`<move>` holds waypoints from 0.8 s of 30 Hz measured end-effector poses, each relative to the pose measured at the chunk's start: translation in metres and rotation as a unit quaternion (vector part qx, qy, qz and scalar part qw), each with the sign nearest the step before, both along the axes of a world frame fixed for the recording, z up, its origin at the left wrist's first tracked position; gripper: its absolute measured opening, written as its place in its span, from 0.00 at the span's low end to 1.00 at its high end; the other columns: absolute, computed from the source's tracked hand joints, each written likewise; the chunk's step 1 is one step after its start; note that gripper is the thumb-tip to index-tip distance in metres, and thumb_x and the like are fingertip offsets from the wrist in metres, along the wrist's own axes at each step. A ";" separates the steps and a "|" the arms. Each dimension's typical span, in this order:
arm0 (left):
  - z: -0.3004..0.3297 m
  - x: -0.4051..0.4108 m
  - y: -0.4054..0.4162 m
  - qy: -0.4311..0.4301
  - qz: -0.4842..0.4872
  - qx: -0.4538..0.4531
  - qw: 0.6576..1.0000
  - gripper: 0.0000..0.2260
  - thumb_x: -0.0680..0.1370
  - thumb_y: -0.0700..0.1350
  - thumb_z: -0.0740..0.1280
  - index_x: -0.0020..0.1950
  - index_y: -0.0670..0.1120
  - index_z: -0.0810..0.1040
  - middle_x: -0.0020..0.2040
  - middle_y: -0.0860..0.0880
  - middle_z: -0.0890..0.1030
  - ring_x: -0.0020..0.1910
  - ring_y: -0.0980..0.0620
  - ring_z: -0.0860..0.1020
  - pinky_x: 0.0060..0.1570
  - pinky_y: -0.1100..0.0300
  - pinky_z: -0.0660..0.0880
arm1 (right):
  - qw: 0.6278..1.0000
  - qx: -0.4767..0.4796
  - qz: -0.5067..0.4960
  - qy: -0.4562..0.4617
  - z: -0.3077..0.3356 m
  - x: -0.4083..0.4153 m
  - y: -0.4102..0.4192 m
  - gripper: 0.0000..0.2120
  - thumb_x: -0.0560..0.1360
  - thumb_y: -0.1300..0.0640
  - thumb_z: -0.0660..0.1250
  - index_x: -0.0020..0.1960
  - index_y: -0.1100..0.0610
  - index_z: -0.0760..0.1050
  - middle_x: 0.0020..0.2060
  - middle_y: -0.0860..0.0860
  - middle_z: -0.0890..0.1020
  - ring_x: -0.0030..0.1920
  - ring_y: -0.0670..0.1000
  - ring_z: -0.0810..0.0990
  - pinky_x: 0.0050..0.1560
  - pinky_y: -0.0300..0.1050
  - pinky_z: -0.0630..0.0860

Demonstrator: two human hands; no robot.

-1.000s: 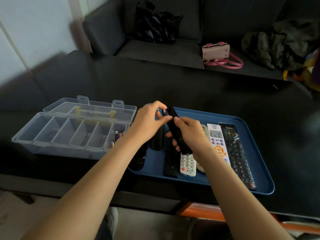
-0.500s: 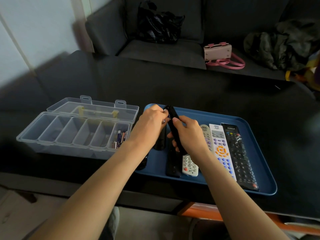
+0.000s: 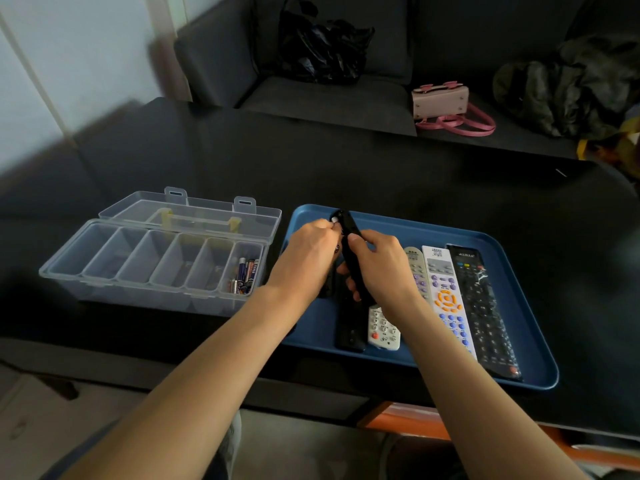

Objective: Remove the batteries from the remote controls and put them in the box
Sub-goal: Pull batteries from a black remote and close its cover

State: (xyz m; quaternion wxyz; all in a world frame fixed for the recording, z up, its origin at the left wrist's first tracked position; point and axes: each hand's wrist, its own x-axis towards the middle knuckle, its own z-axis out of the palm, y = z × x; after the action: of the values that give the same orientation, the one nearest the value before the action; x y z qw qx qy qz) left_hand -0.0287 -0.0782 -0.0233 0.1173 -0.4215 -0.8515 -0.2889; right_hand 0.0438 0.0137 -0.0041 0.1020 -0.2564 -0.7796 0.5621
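My right hand [image 3: 381, 268] grips black remote [image 3: 351, 258], tilted above tray [image 3: 519, 368]. My left hand [image 3: 308, 258] pinches battery [image 3: 335, 220] at remote's far end. Pull it straight out, hold remote steady. Box [image 3: 152, 268] left of left hand, batteries in nearest compartment.

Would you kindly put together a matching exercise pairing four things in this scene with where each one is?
Things:
1. slim black remote control
2. loose cylindrical batteries
3. small pink handbag
4. white remote control with orange buttons

Places:
A. on the dark sofa seat behind the table
B. lying flat in the blue plastic tray
C. held up in both hands, above the tray
D. in the rightmost compartment of the clear plastic box

Pairs: 1-C, 2-D, 3-A, 4-B
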 end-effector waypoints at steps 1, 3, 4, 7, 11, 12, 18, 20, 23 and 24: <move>0.001 0.000 -0.001 0.004 0.000 0.005 1.000 0.07 0.78 0.37 0.60 0.50 0.38 0.78 0.45 0.41 0.77 0.44 0.45 0.77 0.43 0.53 0.74 | 1.000 -0.002 0.000 0.001 0.000 0.000 0.000 0.10 0.81 0.55 0.57 0.48 0.58 0.75 0.31 0.55 0.80 0.22 0.49 0.73 0.22 0.38 0.69; 0.002 -0.004 -0.002 -0.001 0.005 0.013 1.000 0.07 0.77 0.37 0.61 0.43 0.38 0.78 0.41 0.41 0.76 0.41 0.43 0.77 0.39 0.51 0.72 | 1.000 -0.009 0.000 -0.002 0.000 0.002 0.000 0.10 0.81 0.55 0.57 0.49 0.57 0.75 0.31 0.56 0.80 0.22 0.49 0.73 0.21 0.38 0.69; 0.001 -0.005 -0.002 -0.011 0.005 0.022 1.000 0.08 0.77 0.38 0.61 0.41 0.38 0.78 0.40 0.41 0.76 0.39 0.42 0.77 0.37 0.50 0.72 | 1.000 -0.011 -0.002 -0.004 0.000 0.003 0.002 0.10 0.81 0.55 0.57 0.49 0.57 0.75 0.31 0.56 0.80 0.22 0.49 0.73 0.21 0.38 0.69; 0.001 -0.005 -0.002 -0.047 -0.014 0.054 0.997 0.11 0.76 0.42 0.61 0.44 0.38 0.81 0.42 0.40 0.79 0.42 0.43 0.79 0.43 0.49 0.75 | 1.000 -0.009 -0.013 -0.004 0.000 0.003 0.004 0.10 0.81 0.55 0.57 0.49 0.56 0.76 0.31 0.55 0.80 0.22 0.49 0.73 0.21 0.38 0.69; -0.001 -0.007 -0.001 -0.099 0.011 0.068 0.993 0.10 0.77 0.40 0.62 0.49 0.38 0.82 0.49 0.39 0.81 0.50 0.43 0.79 0.51 0.59 0.72 | 1.000 0.014 -0.008 -0.008 -0.001 0.002 0.000 0.10 0.81 0.54 0.57 0.50 0.56 0.75 0.32 0.56 0.80 0.22 0.48 0.73 0.20 0.37 0.69; -0.002 -0.009 -0.001 -0.115 0.009 0.078 0.990 0.11 0.76 0.41 0.62 0.47 0.37 0.82 0.47 0.39 0.81 0.48 0.43 0.79 0.51 0.54 0.75 | 1.000 0.021 -0.005 -0.009 -0.001 0.002 -0.001 0.10 0.81 0.55 0.57 0.50 0.57 0.75 0.33 0.56 0.80 0.22 0.48 0.73 0.20 0.37 0.69; -0.005 -0.006 -0.001 -0.052 0.004 0.016 0.998 0.07 0.77 0.38 0.62 0.43 0.40 0.78 0.39 0.42 0.78 0.39 0.43 0.78 0.39 0.45 0.74 | 0.999 0.042 -0.008 -0.009 -0.003 0.000 -0.005 0.11 0.81 0.56 0.56 0.49 0.61 0.74 0.33 0.56 0.79 0.23 0.49 0.73 0.20 0.37 0.70; -0.006 -0.004 -0.001 -0.030 -0.001 0.008 1.000 0.06 0.77 0.38 0.62 0.44 0.40 0.78 0.40 0.42 0.78 0.39 0.43 0.77 0.38 0.46 0.74 | 0.999 0.041 -0.009 -0.007 -0.003 -0.001 -0.005 0.12 0.81 0.56 0.56 0.49 0.62 0.74 0.32 0.56 0.79 0.22 0.48 0.73 0.19 0.37 0.70; -0.005 -0.002 0.001 -0.021 -0.001 0.010 1.000 0.05 0.77 0.37 0.62 0.45 0.39 0.77 0.41 0.42 0.78 0.40 0.42 0.78 0.40 0.46 0.74 | 0.999 0.045 -0.012 -0.004 -0.002 -0.003 -0.004 0.12 0.81 0.56 0.56 0.49 0.63 0.74 0.32 0.56 0.79 0.19 0.46 0.72 0.18 0.37 0.69; -0.005 -0.001 0.001 -0.017 -0.004 0.015 1.000 0.05 0.77 0.37 0.62 0.46 0.39 0.77 0.42 0.42 0.78 0.40 0.43 0.78 0.40 0.47 0.75 | 0.999 0.045 -0.013 -0.001 -0.002 -0.003 -0.003 0.12 0.81 0.56 0.57 0.49 0.62 0.75 0.32 0.57 0.80 0.18 0.46 0.72 0.18 0.36 0.68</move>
State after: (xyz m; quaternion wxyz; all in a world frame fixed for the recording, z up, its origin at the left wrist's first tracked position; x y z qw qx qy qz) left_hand -0.0299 -0.0767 -0.0281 0.1077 -0.4180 -0.8475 -0.3089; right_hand 0.0404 0.0102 -0.0059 0.1202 -0.2625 -0.8007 0.5250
